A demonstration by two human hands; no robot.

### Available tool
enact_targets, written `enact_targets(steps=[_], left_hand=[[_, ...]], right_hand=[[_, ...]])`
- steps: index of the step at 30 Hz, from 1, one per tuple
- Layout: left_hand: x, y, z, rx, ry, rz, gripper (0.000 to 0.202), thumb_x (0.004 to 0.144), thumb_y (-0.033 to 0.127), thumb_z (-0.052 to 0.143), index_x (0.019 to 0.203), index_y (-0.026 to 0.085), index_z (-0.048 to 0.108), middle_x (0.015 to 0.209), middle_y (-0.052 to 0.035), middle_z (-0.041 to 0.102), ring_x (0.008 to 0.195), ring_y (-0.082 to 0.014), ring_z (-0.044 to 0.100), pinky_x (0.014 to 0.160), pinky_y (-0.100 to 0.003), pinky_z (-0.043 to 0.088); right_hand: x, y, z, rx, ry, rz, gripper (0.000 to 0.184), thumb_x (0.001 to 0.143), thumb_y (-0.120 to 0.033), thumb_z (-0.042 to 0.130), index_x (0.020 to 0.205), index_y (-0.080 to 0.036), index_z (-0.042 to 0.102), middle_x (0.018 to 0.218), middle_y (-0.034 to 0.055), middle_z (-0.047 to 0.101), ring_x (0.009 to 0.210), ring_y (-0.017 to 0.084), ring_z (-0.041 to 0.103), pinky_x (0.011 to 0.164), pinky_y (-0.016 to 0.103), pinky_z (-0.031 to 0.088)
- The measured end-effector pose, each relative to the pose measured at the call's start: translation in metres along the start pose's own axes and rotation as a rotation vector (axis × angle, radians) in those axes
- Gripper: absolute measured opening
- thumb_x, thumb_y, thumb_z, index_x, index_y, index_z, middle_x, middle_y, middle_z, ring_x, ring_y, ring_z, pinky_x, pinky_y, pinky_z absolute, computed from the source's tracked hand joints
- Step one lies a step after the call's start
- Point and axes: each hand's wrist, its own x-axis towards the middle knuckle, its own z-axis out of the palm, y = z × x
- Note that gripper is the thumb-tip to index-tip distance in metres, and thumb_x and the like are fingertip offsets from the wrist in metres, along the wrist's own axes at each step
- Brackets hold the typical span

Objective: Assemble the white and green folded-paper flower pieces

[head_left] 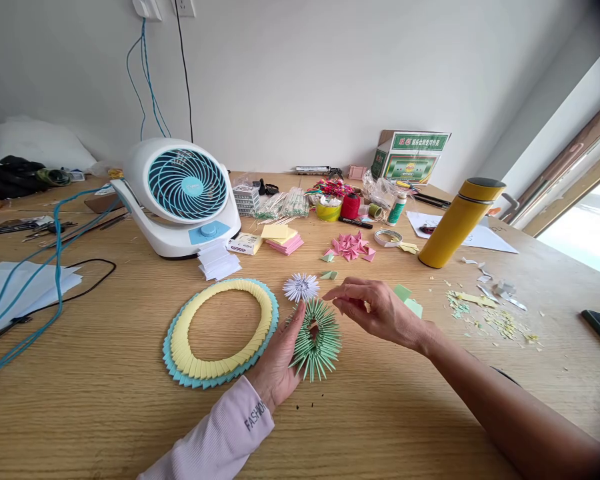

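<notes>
My left hand [280, 363] is closed around the left side of a green spiky ring of folded paper [325, 343], holding it tilted above the table. Its thumb lies on the upper left of the ring; the other fingers are hidden behind. At the ring's upper right edge, my right hand [383, 310] has thumb and forefinger brought together, and anything between them is too small to make out. Just behind the green ring is a smaller white spiky paper piece [301, 285]. To the left lies a large ring of yellow and blue folded paper [190, 360].
Beyond my hands are pink folded paper pieces [353, 247], small green paper pieces [329, 275] and a stack of paper slips [285, 243]. A fan [180, 193] stands at the back left, a yellow bottle [457, 223] at the right. Paper scraps [503, 323] lie right.
</notes>
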Motion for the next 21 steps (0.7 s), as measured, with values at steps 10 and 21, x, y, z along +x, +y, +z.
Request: enact_targets(steps=[10, 21], left_hand=[[0.0005, -0.0005, -0.0009, -0.006, -0.019, 0.013, 0.033, 0.086, 0.039, 0.07, 0.11, 0.017, 0.068, 0.093, -0.0056, 0.075, 0.078, -0.015, 0.07, 0.079, -0.027, 0.058], [0.003, -0.0027, -0.0028, -0.003, -0.029, 0.039, 0.04, 0.082, 0.038, 0.075, 0.115, 0.018, 0.066, 0.095, -0.0061, 0.074, 0.078, -0.0159, 0.07, 0.076, -0.028, 0.058]], right_hand=[[-0.0002, -0.0004, -0.0025, -0.004, -0.006, -0.014, 0.025, 0.095, -0.013, 0.051, 0.106, -0.016, 0.073, 0.087, 0.005, 0.07, 0.067, 0.011, 0.059, 0.059, 0.026, 0.042], [-0.0009, 0.0007, -0.0043, -0.022, -0.021, -0.026, 0.025, 0.096, -0.013, 0.05, 0.106, -0.016, 0.073, 0.088, 0.0057, 0.07, 0.068, 0.012, 0.059, 0.06, 0.027, 0.043]])
